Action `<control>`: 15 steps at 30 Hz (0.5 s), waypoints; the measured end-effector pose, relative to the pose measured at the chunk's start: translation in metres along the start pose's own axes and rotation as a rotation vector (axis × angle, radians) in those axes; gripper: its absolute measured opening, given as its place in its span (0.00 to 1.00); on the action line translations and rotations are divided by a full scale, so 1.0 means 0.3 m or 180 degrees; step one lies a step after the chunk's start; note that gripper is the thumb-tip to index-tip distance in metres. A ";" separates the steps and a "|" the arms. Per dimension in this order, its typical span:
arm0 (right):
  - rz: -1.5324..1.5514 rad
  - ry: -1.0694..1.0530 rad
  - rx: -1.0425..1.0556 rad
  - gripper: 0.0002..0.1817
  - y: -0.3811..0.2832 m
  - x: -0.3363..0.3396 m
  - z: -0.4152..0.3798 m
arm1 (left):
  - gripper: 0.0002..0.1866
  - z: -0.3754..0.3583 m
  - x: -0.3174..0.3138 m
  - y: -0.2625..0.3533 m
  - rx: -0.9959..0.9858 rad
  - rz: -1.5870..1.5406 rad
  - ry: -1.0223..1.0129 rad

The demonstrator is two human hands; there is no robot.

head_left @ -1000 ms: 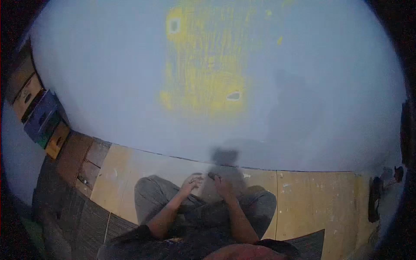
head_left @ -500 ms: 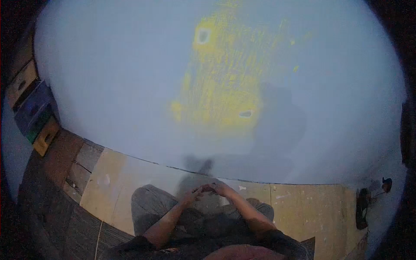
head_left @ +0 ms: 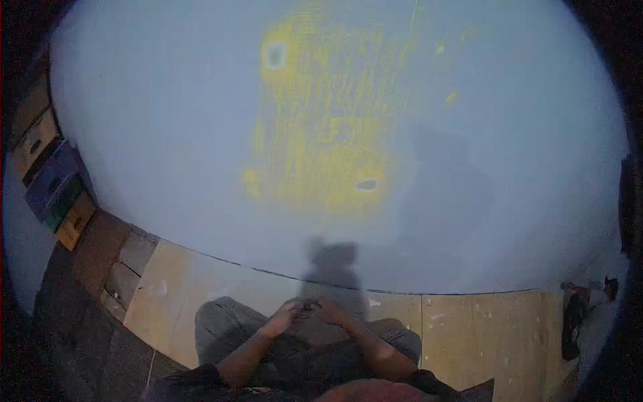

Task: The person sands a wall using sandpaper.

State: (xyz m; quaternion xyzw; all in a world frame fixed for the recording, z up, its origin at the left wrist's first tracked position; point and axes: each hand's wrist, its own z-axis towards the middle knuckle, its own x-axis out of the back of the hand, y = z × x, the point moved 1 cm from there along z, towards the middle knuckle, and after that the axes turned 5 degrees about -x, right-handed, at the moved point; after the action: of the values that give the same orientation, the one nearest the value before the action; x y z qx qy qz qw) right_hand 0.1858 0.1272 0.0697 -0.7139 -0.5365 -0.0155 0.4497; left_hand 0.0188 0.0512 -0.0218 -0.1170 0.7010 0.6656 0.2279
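My left hand (head_left: 284,317) and my right hand (head_left: 329,312) meet in front of my lap, with fingers curled in against each other. Anything between the fingers is too small and dim to make out. Beneath them are my crossed legs in grey trousers (head_left: 224,325). The hands are nearest to the foot of a pale wall (head_left: 167,134), and touch neither wall nor floor. On that wall is a scratchy yellow patch (head_left: 321,127). It has a white-rimmed grey spot (head_left: 275,56) at upper left and a smaller spot (head_left: 366,184) at lower right.
Pale boards (head_left: 482,335) with white flecks cover the floor along the wall. Stacked crates or boxes (head_left: 57,181) with handle holes stand at the left, beside dark flooring (head_left: 80,321). A dark object (head_left: 573,321) lies at the right wall. Shadows fall on the wall.
The view has shifted, so the yellow patch sits further left. My hands stay together and appear slightly lower. A dark shadow above them is larger and further right.
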 end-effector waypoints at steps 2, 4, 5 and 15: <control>-0.0659 0.0033 0.1245 0.21 0.126 -0.034 0.118 | 0.19 0.016 0.139 -0.168 -0.0760 0.1938 -0.0115; -0.0637 0.0150 0.1281 0.22 0.155 -0.062 0.129 | 0.18 0.006 0.019 -0.045 0.0582 0.0357 0.0399; -0.0611 0.0206 0.1277 0.24 0.175 -0.089 0.121 | 0.18 -0.019 -0.041 0.026 0.0801 0.0457 0.0481; -0.1542 0.0240 0.1090 0.29 0.142 -0.111 0.080 | 0.22 0.008 0.148 -0.187 0.1074 -0.0539 0.0812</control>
State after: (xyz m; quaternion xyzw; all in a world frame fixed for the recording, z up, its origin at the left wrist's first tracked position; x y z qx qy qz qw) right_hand 0.1940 0.1170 0.0120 -0.4778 -0.6689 -0.0582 0.5664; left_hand 0.0069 0.0551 -0.0923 -0.2189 0.8132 0.4972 0.2087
